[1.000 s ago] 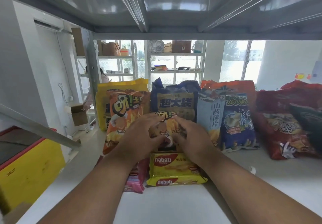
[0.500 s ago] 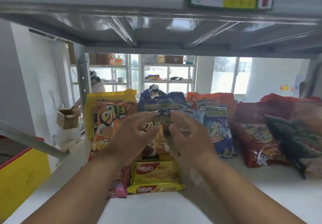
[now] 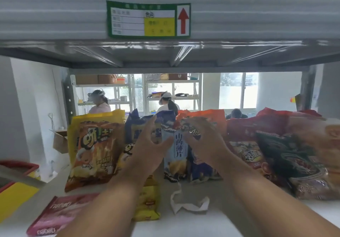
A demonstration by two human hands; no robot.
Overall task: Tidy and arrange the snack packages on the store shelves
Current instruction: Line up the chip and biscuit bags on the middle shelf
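Reaching with left hand (image 3: 147, 150), fingers spread and released, just beside the pale blue chip bag (image 3: 175, 150) standing mid-shelf (image 3: 239, 216). Right hand (image 3: 204, 141) curling over that bag's far side; cannot tell whether grasping. Lying in front: yellow wafer pack (image 3: 149, 200), pink wafer pack (image 3: 58, 212).

A pale shelf (image 3: 276, 222) carries upright snack bags: an orange bag (image 3: 93, 150), a light-blue bag (image 3: 176, 154), red bags (image 3: 244, 144). Lying flat: pink wafer pack (image 3: 55, 216), yellow pack (image 3: 149, 200) (partly hidden), crumpled white paper (image 3: 189, 202).

Both forearms reaching forward, left hand (image 3: 147, 148) fingers spread, right hand (image 3: 204, 141) fingers loosely curled, hands apart
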